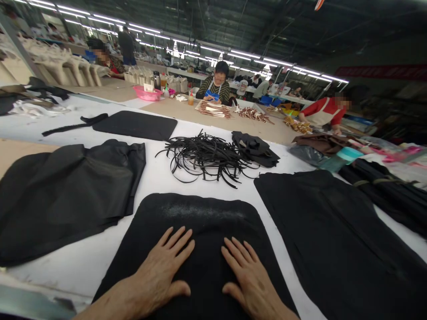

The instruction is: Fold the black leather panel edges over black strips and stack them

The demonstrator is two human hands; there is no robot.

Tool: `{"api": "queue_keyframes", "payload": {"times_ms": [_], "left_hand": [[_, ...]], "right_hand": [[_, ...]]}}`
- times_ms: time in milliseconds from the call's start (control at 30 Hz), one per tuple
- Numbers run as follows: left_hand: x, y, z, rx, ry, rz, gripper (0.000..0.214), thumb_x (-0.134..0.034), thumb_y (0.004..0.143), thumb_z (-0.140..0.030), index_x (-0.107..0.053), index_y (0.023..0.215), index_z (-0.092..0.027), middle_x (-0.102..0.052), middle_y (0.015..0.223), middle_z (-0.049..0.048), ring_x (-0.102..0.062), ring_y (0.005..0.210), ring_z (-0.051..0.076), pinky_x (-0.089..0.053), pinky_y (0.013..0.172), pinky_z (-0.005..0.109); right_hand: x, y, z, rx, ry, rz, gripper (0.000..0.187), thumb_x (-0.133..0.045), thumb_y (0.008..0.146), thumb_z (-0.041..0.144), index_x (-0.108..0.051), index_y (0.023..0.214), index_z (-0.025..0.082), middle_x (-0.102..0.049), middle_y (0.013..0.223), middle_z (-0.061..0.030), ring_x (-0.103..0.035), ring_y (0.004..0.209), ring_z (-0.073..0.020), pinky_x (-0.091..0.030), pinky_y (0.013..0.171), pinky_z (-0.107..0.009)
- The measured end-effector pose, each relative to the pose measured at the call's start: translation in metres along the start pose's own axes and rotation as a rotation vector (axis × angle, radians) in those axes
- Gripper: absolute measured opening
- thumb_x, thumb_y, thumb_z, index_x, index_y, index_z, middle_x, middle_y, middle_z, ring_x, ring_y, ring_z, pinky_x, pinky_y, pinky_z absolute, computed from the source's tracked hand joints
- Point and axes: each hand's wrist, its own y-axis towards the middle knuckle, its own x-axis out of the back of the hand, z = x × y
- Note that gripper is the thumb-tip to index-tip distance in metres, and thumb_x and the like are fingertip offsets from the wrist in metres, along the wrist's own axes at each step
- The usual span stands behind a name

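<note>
A black sheet of leather-like material (207, 249) with rounded corners lies flat in front of me on the white table. A pale dusty smear runs along its far edge. My left hand (167, 266) rests palm down on its left half, fingers spread. On the right half my right hand (247, 275) lies flat too, thumb pointing inward. Neither hand holds anything. Beyond the sheet is a tangled heap of thin black strips (207, 155), beside a small pile of folded black pieces (255, 149).
Stacked black sheets lie to the left (70, 191) and right (333, 235). Farther back are another black panel (135, 124), a pink basin (147, 93) and a turquoise-lidded container (348, 155). Several people work at tables beyond, one in a striped top (216, 84).
</note>
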Motion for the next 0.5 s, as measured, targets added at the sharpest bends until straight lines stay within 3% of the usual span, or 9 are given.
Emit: {"api": "queue_keyframes", "payload": {"times_ms": [100,200,267,367,433,500], "left_hand": [[-0.008,-0.016,0.004,-0.018,-0.005,0.038,0.085,-0.053,0.075,-0.066,-0.017,0.141,-0.027,-0.014,0.149,0.0092,-0.01,0.136,0.032,-0.008,0.109,0.059],[-0.01,-0.036,-0.001,-0.06,-0.025,0.095,0.089,-0.055,0.074,-0.064,-0.01,0.142,-0.026,-0.011,0.149,0.0104,-0.009,0.136,0.033,-0.009,0.108,0.061],[-0.012,-0.047,-0.008,-0.048,-0.006,0.125,0.098,-0.066,0.07,-0.054,-0.007,0.142,-0.026,-0.011,0.149,0.0112,-0.009,0.136,0.033,-0.01,0.108,0.061],[-0.023,-0.055,-0.014,-0.004,0.066,0.161,0.112,-0.079,0.057,-0.035,-0.007,0.142,-0.026,-0.009,0.149,0.0114,-0.009,0.136,0.035,-0.011,0.108,0.062],[-0.038,-0.058,-0.01,0.019,0.147,0.181,0.114,-0.079,0.052,-0.02,-0.009,0.142,-0.027,-0.008,0.149,0.0119,-0.009,0.135,0.037,-0.01,0.106,0.065],[-0.056,-0.062,-0.001,0.026,0.265,0.122,0.106,-0.068,0.057,-0.005,-0.01,0.142,-0.03,-0.011,0.149,0.0107,-0.011,0.135,0.036,-0.009,0.105,0.066]], "right_hand": [[-0.01,-0.02,0.009,0.081,-0.048,-0.067,0.079,-0.053,0.076,0.063,-0.037,0.135,0.014,-0.042,0.137,-0.0125,-0.045,0.119,-0.0307,-0.04,0.092,-0.045],[-0.017,-0.037,0.016,0.182,-0.223,-0.212,0.056,-0.049,0.083,0.05,-0.05,0.125,0.013,-0.056,0.124,-0.0112,-0.056,0.105,-0.0289,-0.045,0.08,-0.041],[-0.02,-0.044,0.023,0.207,-0.33,-0.265,0.043,-0.045,0.085,0.041,-0.056,0.118,0.016,-0.061,0.117,-0.0085,-0.059,0.098,-0.0278,-0.046,0.075,-0.04],[-0.024,-0.051,0.036,0.199,-0.406,-0.275,0.041,-0.044,0.084,0.036,-0.057,0.119,0.018,-0.061,0.118,-0.0071,-0.06,0.096,-0.0302,-0.046,0.075,-0.043],[-0.027,-0.056,0.043,0.165,-0.419,-0.285,0.041,-0.046,0.08,0.029,-0.056,0.119,0.02,-0.059,0.12,-0.0063,-0.06,0.097,-0.0318,-0.045,0.077,-0.045],[-0.03,-0.06,0.047,0.124,-0.4,-0.302,0.042,-0.047,0.078,0.025,-0.057,0.119,0.022,-0.059,0.121,-0.0056,-0.059,0.098,-0.0324,-0.044,0.079,-0.046]]}}
